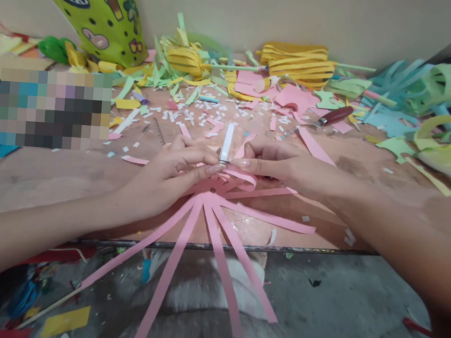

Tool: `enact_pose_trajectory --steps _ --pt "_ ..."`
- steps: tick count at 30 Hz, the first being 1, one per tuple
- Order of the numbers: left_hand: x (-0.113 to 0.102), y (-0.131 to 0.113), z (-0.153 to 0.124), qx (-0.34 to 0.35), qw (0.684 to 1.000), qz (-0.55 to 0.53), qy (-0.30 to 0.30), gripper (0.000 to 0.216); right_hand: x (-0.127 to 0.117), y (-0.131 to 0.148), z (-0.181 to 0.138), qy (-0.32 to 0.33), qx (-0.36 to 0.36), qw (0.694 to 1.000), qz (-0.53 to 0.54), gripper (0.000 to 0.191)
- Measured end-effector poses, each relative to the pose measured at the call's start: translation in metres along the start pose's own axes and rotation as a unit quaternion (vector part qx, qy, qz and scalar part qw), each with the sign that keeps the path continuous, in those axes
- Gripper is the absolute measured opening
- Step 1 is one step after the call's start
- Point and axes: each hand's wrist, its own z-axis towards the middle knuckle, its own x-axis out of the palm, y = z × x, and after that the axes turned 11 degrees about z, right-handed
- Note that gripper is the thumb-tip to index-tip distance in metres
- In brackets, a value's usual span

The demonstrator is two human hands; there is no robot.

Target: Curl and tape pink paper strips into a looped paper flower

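A fan of long pink paper strips (214, 225) spreads from a centre near the front edge of the wooden table (55, 172), several strips hanging over the edge. My left hand (173, 173) and my right hand (283, 165) meet at that centre, fingers pinched together on looped pink strips and a thin white stick (226, 142) that stands up between the fingertips. Which hand grips the stick I cannot tell.
Paper scraps litter the table. At the back lie yellow strip bundles (298, 63), green and blue cut paper (420, 87), pink sheets (292, 97) and a green patterned bag (101, 13). A red-handled tool (335, 115) lies right of centre. The floor lies below the edge.
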Motion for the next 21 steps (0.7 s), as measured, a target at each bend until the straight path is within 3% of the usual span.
enact_pose_trajectory --steps 9,16,21 --pt "-0.0037 -0.0022 -0.0017 -0.004 1.0 -0.004 0.01 0.033 0.0017 0.002 -0.0003 0.017 0.023 0.999 0.016 0.037" --pt "-0.0029 -0.0002 -0.0008 -0.006 1.0 -0.003 0.007 0.031 0.007 -0.0005 -0.0025 0.03 0.051 0.989 0.133 0.029" --pt "-0.0025 0.002 -0.001 0.01 0.999 0.032 0.007 0.03 0.0062 -0.0019 -0.0017 0.025 0.056 0.991 0.117 0.031"
